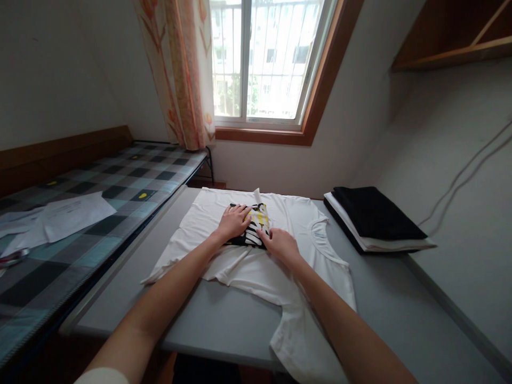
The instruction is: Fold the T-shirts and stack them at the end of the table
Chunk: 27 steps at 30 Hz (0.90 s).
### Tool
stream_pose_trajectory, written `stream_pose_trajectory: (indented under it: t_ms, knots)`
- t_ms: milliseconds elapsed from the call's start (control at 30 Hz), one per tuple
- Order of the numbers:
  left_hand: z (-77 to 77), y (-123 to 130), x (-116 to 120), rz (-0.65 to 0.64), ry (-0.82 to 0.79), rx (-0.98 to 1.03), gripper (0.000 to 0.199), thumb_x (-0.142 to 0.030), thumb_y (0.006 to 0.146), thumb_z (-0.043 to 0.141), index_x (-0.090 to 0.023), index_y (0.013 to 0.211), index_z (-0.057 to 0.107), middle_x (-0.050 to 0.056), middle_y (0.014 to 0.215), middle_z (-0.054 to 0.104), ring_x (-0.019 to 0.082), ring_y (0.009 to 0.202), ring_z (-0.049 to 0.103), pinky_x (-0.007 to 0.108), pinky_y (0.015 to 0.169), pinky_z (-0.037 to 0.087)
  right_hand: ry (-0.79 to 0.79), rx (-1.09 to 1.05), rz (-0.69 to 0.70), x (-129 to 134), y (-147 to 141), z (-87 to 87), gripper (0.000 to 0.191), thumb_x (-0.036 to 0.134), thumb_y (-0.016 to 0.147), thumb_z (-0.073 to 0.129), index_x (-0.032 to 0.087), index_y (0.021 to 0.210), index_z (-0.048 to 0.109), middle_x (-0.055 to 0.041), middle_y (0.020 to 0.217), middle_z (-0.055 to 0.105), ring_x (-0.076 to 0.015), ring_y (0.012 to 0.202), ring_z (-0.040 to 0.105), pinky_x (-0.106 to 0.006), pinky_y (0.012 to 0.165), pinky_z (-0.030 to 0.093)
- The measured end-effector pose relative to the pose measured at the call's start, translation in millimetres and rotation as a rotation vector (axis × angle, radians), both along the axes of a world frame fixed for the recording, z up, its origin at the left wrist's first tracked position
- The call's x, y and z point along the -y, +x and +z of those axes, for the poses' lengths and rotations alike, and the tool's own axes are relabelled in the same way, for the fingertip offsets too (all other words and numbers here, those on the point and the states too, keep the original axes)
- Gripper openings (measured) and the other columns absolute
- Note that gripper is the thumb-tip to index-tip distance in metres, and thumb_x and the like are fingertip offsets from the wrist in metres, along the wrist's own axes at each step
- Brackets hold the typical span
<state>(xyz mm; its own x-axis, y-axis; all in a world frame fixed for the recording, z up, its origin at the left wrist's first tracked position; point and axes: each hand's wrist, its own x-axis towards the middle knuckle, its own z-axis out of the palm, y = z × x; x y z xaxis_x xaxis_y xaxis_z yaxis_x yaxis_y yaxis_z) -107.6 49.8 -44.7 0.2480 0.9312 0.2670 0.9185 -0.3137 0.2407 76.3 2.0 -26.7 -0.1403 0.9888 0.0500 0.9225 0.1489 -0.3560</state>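
A white T-shirt [294,213] lies spread on the grey table, its neckline to the right and one sleeve hanging over the near edge. In its middle is a rectangular black, white and yellow print [261,217]. My left hand [235,221] rests flat on the left part of this print, fingers stretched out. At the print's lower right corner, my right hand [282,242] has its fingers curled and its thumb against the edge, pinching the shirt fabric. Its fingertips are partly hidden. Wrinkles run through the cloth below both hands.
Folded black and white cloths [376,213] are stacked on the table's right side. The grey table [224,325] meets the wall there. To the left stands a bed with a checked mattress [160,173] and papers [76,213]. Behind are a window [272,64] and a curtain [184,74].
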Motion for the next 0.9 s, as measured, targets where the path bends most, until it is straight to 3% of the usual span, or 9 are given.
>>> stream_pose_trajectory:
  t_ms: [133,233,367,433,567,667,733,800,900]
  knots:
    - [1.1,-2,-3,0.006,-0.015,0.03,0.044,-0.039,0.096,0.038,-0.028,0.136,0.051,0.006,0.145,0.049,0.025,0.137,0.038,0.049,0.115,0.023,-0.002,-0.166,0.041,-3,-1,-3.3,0.043,0.058,0.086,0.048,0.019,0.076,0.061,-0.0127,0.081,0.07,-0.0244,0.078,0.065,-0.032,0.066,0.045]
    - [2.6,-2,-4,0.018,-0.032,0.057,0.044,-0.04,0.096,0.039,-0.027,0.135,0.053,0.006,0.144,0.05,0.025,0.136,0.039,0.046,0.112,0.029,-0.056,-0.437,0.008,-7,-4,-5.8,0.032,0.052,0.08,0.056,0.021,0.075,0.053,-0.0046,0.072,0.065,-0.0193,0.07,0.062,-0.027,0.058,0.044]
    - [4.7,-4,-5,0.006,-0.051,0.084,0.043,-0.041,0.095,0.041,-0.026,0.134,0.054,0.007,0.143,0.05,0.025,0.133,0.041,0.041,0.11,0.033,-0.398,-0.912,-0.123,-3,-13,-8.4,0.041,0.049,0.074,0.065,0.023,0.098,0.043,0.0033,0.061,0.058,-0.0173,0.05,0.058,-0.023,0.038,0.038]
    - [6.9,-6,-6,-0.006,-0.056,0.087,0.043,-0.042,0.095,0.042,-0.026,0.132,0.055,0.007,0.142,0.051,0.025,0.132,0.043,0.04,0.109,0.034,-0.491,-1.063,-0.155,1,-18,-7.1,0.05,0.042,0.071,0.069,0.024,0.107,0.038,0.005,0.06,0.058,-0.0174,0.046,0.058,-0.022,0.034,0.037]
    - [15.6,-15,-10,0.016,-0.055,0.102,0.041,-0.048,0.096,0.038,-0.027,0.121,0.063,0.006,0.132,0.059,0.024,0.122,0.052,0.036,0.105,0.038,-0.269,-1.225,-0.187,-4,-13,5.4,0.048,0.025,0.066,0.068,0.022,0.107,0.043,0.0082,0.06,0.056,-0.01,0.044,0.052,-0.017,0.038,0.038]
    - [20.4,-22,-12,0.084,-0.027,0.135,0.045,-0.049,0.098,0.032,-0.025,0.116,0.065,0.007,0.126,0.062,0.025,0.117,0.054,0.037,0.103,0.039,-0.065,-1.421,-0.308,-21,13,17.3,0.036,0.022,0.068,0.064,0.022,0.102,0.051,0.0078,0.067,0.059,-0.0073,0.051,0.054,-0.015,0.044,0.044]
    - [18.1,-25,-13,0.109,-0.044,0.131,0.045,-0.048,0.099,0.03,-0.025,0.117,0.064,0.007,0.126,0.062,0.024,0.118,0.054,0.037,0.103,0.039,-0.101,-1.56,-0.442,-34,35,20.1,0.023,0.022,0.071,0.063,0.021,0.093,0.055,0.0063,0.068,0.06,-0.0083,0.054,0.057,-0.016,0.046,0.048]
    - [10.6,-26,-13,0.112,-0.075,0.094,0.043,-0.047,0.098,0.032,-0.026,0.118,0.063,0.007,0.131,0.059,0.024,0.122,0.051,0.039,0.104,0.037,-0.232,-1.637,-0.548,-43,55,17.8,0.012,0.02,0.074,0.062,0.018,0.085,0.057,0.0028,0.067,0.063,-0.0107,0.056,0.061,-0.019,0.049,0.052]
    - [-5.0,-25,-14,0.107,-0.06,0.034,0.04,-0.048,0.095,0.041,-0.027,0.124,0.059,0.007,0.142,0.05,0.026,0.131,0.044,0.046,0.111,0.027,-0.357,-1.644,-0.494,-47,70,10.6,0.01,0.016,0.075,0.064,0.017,0.084,0.06,-0.0012,0.07,0.068,-0.0155,0.065,0.067,-0.024,0.058,0.059]
